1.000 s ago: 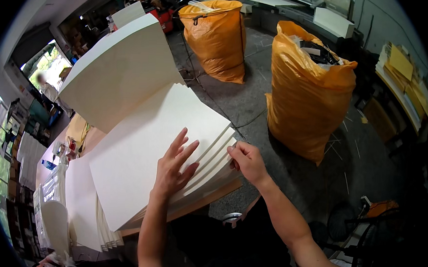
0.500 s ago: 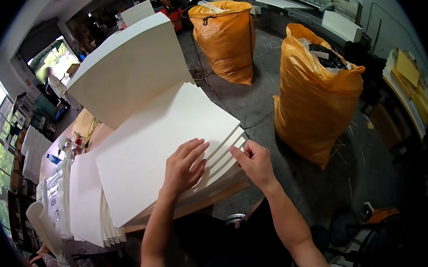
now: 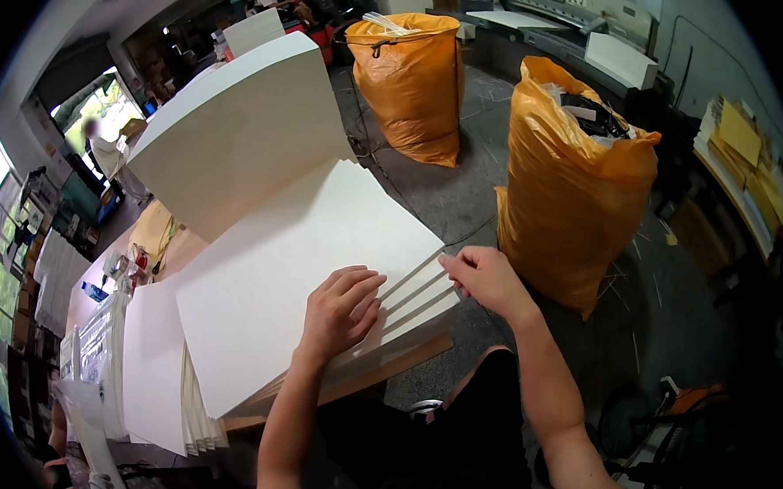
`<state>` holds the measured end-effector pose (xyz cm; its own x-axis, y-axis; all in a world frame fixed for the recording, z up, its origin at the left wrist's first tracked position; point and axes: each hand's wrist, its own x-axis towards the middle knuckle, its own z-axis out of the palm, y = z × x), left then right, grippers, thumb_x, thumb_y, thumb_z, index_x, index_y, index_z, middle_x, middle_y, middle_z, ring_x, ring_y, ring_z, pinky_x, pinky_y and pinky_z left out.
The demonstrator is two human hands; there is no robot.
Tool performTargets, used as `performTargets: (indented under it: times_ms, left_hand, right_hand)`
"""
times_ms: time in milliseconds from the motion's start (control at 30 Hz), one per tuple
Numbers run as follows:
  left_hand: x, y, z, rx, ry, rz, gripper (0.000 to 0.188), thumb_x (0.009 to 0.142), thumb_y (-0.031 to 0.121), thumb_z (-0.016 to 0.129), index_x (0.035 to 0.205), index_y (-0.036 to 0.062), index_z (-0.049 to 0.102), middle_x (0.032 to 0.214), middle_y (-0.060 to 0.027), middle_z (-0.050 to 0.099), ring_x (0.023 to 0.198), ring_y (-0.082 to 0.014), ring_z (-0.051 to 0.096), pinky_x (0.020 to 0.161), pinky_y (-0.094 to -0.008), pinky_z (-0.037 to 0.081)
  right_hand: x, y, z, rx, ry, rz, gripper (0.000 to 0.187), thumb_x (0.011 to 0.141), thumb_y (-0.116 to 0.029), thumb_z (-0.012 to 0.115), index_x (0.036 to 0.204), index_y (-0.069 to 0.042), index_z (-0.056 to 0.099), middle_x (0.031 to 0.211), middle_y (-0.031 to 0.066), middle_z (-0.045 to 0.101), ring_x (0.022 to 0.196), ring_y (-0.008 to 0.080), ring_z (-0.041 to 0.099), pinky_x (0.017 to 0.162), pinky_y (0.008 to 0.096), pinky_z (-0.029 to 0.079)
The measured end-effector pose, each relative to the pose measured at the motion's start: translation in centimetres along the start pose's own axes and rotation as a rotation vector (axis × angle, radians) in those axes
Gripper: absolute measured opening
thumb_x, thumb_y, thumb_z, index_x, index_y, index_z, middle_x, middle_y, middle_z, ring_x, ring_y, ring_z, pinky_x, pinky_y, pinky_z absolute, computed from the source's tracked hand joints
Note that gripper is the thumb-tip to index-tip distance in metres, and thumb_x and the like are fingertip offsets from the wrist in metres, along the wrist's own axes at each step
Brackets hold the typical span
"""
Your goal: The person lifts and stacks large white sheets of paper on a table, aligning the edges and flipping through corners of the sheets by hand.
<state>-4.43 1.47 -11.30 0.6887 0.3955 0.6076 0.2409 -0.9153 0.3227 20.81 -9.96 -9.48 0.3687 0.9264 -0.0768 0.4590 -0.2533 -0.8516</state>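
Observation:
A fanned stack of large white sheets point(image 3: 275, 265) lies on the table in front of me, its layers stepped along the right front edge. My left hand point(image 3: 339, 313) lies on the top layer near those steps, palm down, fingers loosely bent and slightly apart, holding nothing. At the right-hand corner, my right hand point(image 3: 487, 280) is closed in a pinch, thumb and forefinger at the edge of the upper white sheets. The fingertips hide exactly how many sheets are between them.
Behind the sheets stands a tall curved white stack point(image 3: 247, 131). Smaller fanned sheets point(image 3: 160, 356) lie to the left, beside plastic-wrapped packs point(image 3: 106, 362). Two orange sacks point(image 3: 408, 90), point(image 3: 571, 201) stand on the floor beyond. A co-worker point(image 3: 104, 150) is at the far left.
My right hand has moved a little right and up, toward the top layer's corner. The layers' stepped edges show wider there. My left hand has barely moved.

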Motion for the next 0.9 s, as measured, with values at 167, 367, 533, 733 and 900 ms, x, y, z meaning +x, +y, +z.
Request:
performTargets:
  times_ms: [167, 367, 533, 733, 900]
  left_hand:
    - [0.2, 0.3, 0.1, -0.030, 0.017, -0.026, 0.031, 0.082, 0.004, 0.073, 0.113, 0.0070, 0.074, 0.109, -0.0095, 0.073, 0.103, -0.0304, 0.071, 0.085, -0.0398, 0.059]
    - [0.1, 0.5, 0.1, 0.023, -0.055, -0.029, 0.032, 0.083, 0.006, 0.073, 0.114, 0.0069, 0.073, 0.111, -0.0099, 0.073, 0.101, -0.0305, 0.071, 0.084, -0.0402, 0.059]
    - [-0.2, 0.1, 0.0, 0.020, -0.067, -0.029, 0.040, 0.085, 0.016, 0.076, 0.124, 0.0102, 0.070, 0.119, -0.0100, 0.070, 0.108, -0.0301, 0.069, 0.087, -0.0400, 0.058]
    - [0.3, 0.6, -0.5, -0.060, -0.107, 0.008, 0.071, 0.077, 0.020, 0.084, 0.143, 0.0128, 0.059, 0.135, -0.0143, 0.064, 0.114, -0.0339, 0.067, 0.096, -0.0435, 0.057]
    - [-0.3, 0.1, -0.2, -0.088, -0.107, -0.043, 0.080, 0.072, 0.014, 0.086, 0.146, 0.0132, 0.056, 0.141, -0.0170, 0.060, 0.118, -0.0381, 0.066, 0.096, -0.0451, 0.057]
  right_hand:
    - [0.2, 0.2, -0.1, -0.379, -0.015, 0.057, 0.056, 0.098, -0.050, 0.064, 0.077, 0.002, 0.068, 0.068, 0.0139, 0.067, 0.064, 0.0268, 0.065, 0.063, 0.0387, 0.051]
    - [0.8, 0.1, 0.9, -0.124, 0.073, -0.082, 0.063, 0.095, -0.062, 0.061, 0.076, -0.003, 0.074, 0.071, 0.0148, 0.071, 0.070, 0.0328, 0.070, 0.066, 0.0449, 0.053]
    - [1.2, -0.1, 1.2, -0.359, 0.019, -0.044, 0.065, 0.093, -0.063, 0.066, 0.069, -0.003, 0.067, 0.062, 0.0123, 0.064, 0.058, 0.0259, 0.064, 0.060, 0.0409, 0.052]
    - [1.5, -0.4, 2.4, 1.010, -0.350, -0.069, 0.049, 0.104, -0.051, 0.059, 0.096, -0.003, 0.059, 0.088, 0.0075, 0.066, 0.071, 0.0156, 0.064, 0.059, 0.0316, 0.052]
    - [-0.7, 1.9, 2.5, 0.884, -0.163, -0.060, 0.031, 0.104, -0.035, 0.061, 0.091, -0.006, 0.063, 0.083, 0.0035, 0.067, 0.074, 0.0153, 0.065, 0.067, 0.0311, 0.053]
